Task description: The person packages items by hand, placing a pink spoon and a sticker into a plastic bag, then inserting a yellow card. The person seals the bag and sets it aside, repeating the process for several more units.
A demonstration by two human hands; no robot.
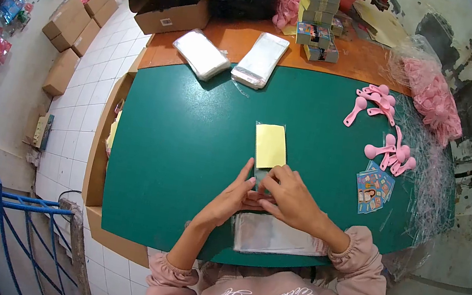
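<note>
A yellow card (pixel 271 146) lies inside a clear plastic bag (pixel 261 177) on the green table mat. My left hand (pixel 231 198) rests at the bag's lower left edge, its index finger stretched out along the side. Bent over the bag's lower end, my right hand (pixel 289 198) has its fingers pinched together on the clear plastic. The fingertips of both hands are close together there and partly hide the bag's end. Just below my hands, near the table's front edge, lies a stack of clear plastic bags (pixel 277 238).
To the right are two groups of pink scoops (pixel 382 104) and fanned picture cards (pixel 372 189). A large bag of pink pieces (pixel 432 103) lies behind them. Two packs of clear bags (pixel 260 60), bundled card stacks (pixel 318 14) and an open carton (pixel 173 15) stand at the back.
</note>
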